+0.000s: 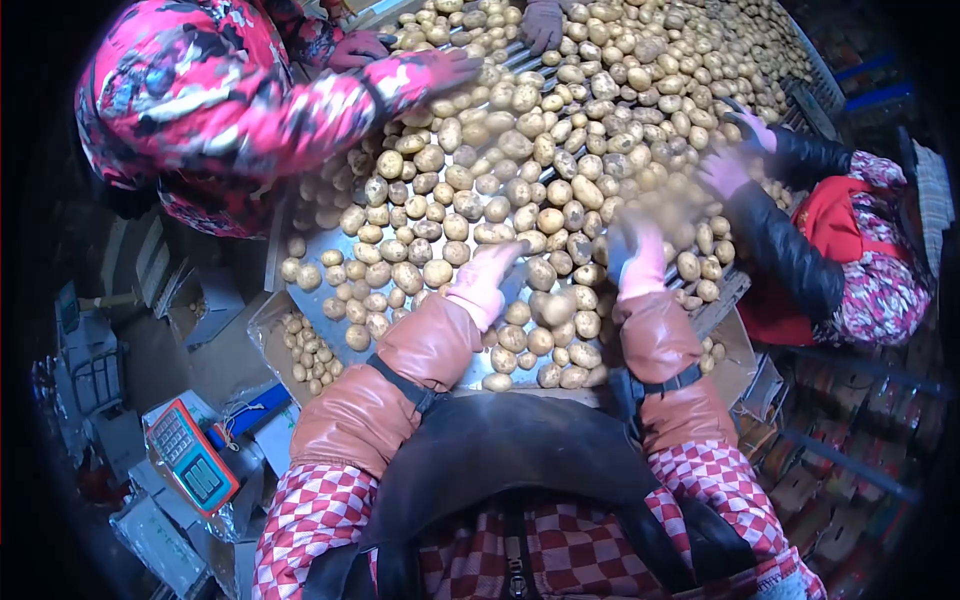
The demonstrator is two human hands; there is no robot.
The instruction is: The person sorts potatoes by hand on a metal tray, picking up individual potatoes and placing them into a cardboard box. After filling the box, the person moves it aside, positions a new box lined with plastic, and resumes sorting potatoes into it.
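Observation:
Many potatoes (455, 230) lie spread over a metal sorting table (325, 240). My left hand (490, 280), in a pink and grey glove, rests among the potatoes near the table's front, its fingers stretched toward the right. My right hand (637, 255), gloved alike, is over the potatoes farther right, blurred at the fingertips; whether it holds one cannot be made out. Between my two hands a potato (552, 308) appears smeared by motion, touching neither hand visibly.
A co-worker in a pink camouflage jacket (240, 100) reaches in from the left, another with dark sleeves (785, 220) from the right. A further gloved hand (542, 25) is at the top. Boxes of potatoes (310, 350) and an orange scale (190, 455) stand lower left.

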